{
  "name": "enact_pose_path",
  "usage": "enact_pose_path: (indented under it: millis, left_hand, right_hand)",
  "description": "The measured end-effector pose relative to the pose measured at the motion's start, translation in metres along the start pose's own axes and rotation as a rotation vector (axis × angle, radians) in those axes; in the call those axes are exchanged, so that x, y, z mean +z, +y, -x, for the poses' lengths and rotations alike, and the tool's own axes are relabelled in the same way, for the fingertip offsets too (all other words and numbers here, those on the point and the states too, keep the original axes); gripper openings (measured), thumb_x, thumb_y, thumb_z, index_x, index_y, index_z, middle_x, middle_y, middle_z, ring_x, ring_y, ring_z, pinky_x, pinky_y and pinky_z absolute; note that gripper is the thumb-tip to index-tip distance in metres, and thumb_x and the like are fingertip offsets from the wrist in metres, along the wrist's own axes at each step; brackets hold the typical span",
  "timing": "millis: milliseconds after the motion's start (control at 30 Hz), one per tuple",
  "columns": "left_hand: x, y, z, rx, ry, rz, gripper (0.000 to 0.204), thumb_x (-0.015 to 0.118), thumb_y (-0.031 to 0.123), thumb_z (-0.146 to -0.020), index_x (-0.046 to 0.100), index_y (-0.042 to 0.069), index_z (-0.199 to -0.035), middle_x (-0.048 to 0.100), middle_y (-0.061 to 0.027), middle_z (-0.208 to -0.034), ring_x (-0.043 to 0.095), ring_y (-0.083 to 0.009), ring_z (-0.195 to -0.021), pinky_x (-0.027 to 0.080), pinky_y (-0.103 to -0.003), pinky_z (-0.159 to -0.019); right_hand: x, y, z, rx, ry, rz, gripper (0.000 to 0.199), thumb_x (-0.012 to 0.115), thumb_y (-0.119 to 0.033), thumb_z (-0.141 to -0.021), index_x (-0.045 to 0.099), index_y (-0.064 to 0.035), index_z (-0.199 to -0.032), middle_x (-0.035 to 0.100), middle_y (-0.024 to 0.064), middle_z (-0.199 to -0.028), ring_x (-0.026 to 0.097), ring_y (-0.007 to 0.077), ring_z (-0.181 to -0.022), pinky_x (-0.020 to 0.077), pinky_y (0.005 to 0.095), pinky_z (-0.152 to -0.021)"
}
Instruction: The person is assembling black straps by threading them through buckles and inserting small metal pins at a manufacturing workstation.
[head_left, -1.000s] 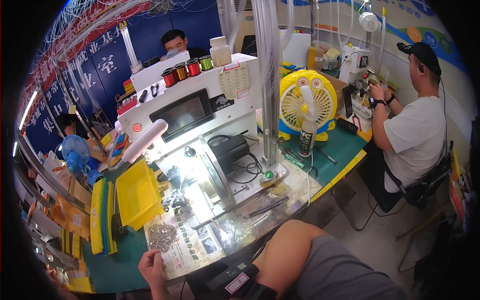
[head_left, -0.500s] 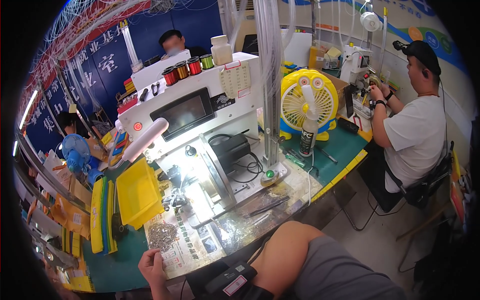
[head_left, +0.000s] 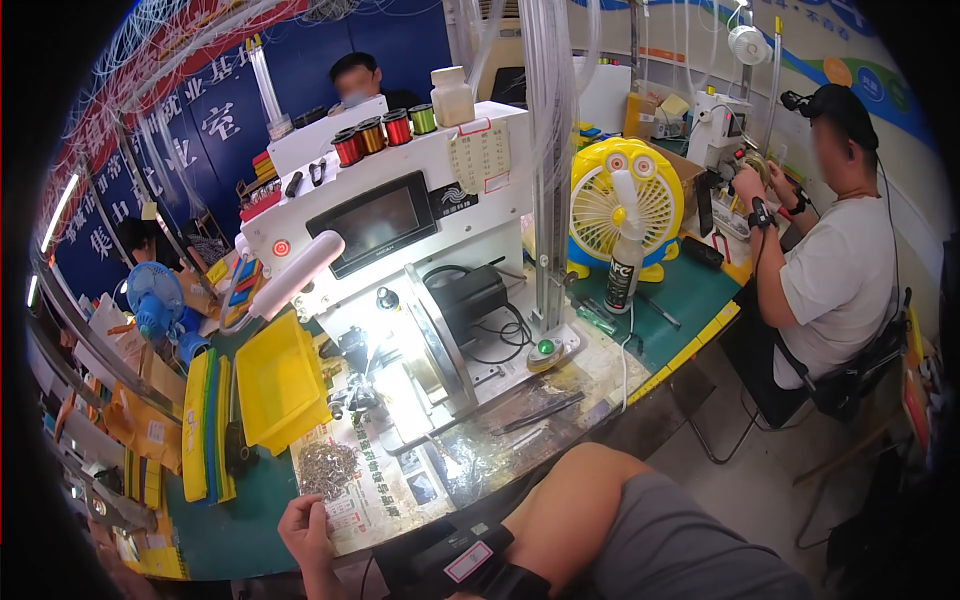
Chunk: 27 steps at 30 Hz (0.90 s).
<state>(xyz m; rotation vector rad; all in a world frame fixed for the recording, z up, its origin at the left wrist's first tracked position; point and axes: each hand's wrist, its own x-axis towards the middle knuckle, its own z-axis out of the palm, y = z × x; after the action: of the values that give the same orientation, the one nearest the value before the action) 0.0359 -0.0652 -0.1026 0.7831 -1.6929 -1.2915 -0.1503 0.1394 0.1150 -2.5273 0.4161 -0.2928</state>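
My left hand [head_left: 306, 533] rests at the front edge of the table with its fingers curled closed. Whatever it holds, if anything, is hidden inside the fingers. Just beyond it lies a heap of small metal bits [head_left: 328, 468] on a printed sheet [head_left: 375, 505]. To the right, a black box with a label [head_left: 470, 562] sits by a black strap on a bent bare limb [head_left: 565, 510] that comes out of grey cloth. My right hand does not show. Past the heap stands a white machine [head_left: 480, 235] with a dark screen [head_left: 375, 225] and a brightly lit work area.
A yellow tray [head_left: 283, 385] stands left of the machine, beside stacked yellow and blue strips [head_left: 207, 425]. Thread spools [head_left: 397, 127] sit on top. A yellow fan [head_left: 625, 210] and a spray bottle [head_left: 622, 270] stand right. One co-worker [head_left: 840, 240] sits right, another [head_left: 358, 85] behind.
The whole view has shifted slightly. My left hand stays at the table edge, its fingers still curled. The co-worker on the right has moved their hands and head a little.
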Motion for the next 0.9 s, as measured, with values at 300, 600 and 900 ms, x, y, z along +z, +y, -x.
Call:
enact_pose_path:
  millis: [300, 600, 900]
  left_hand:
    - [0.000, 0.000, -0.001, -0.025, 0.004, 0.028, 0.009, 0.059, -0.002, -0.092, 0.066, -0.003, -0.096, 0.059, -0.0012, -0.071, 0.049, -0.0037, -0.054, 0.037, -0.018, -0.049]
    - [0.000, -0.003, 0.000, 0.013, 0.002, 0.017, 0.009, 0.059, -0.002, -0.092, 0.066, -0.004, -0.096, 0.059, -0.0013, -0.071, 0.049, -0.0038, -0.054, 0.036, -0.019, -0.050]
    - [-0.007, -0.015, -0.004, 0.007, 0.029, -0.226, 0.012, 0.064, 0.006, -0.087, 0.069, -0.003, -0.091, 0.066, -0.0075, -0.078, 0.060, -0.0125, -0.064, 0.047, -0.026, -0.060]
  right_hand:
    - [-0.003, 0.002, 0.001, 0.028, -0.087, 0.027, 0.066, 0.067, -0.023, -0.091, 0.031, -0.0051, -0.144, 0.035, 0.0158, -0.146, 0.043, 0.0390, -0.129, 0.0425, 0.0525, -0.104]
    - [-0.005, -0.001, -0.002, 0.065, -0.182, 0.058, 0.072, 0.067, -0.024, -0.091, 0.027, -0.0055, -0.148, 0.032, 0.0157, -0.151, 0.041, 0.0392, -0.132, 0.0418, 0.0536, -0.107]
    - [0.013, 0.019, -0.044, -0.159, -0.350, -0.047, 0.077, 0.067, -0.024, -0.091, 0.024, -0.0060, -0.152, 0.030, 0.0156, -0.155, 0.039, 0.0394, -0.136, 0.0412, 0.0546, -0.109]
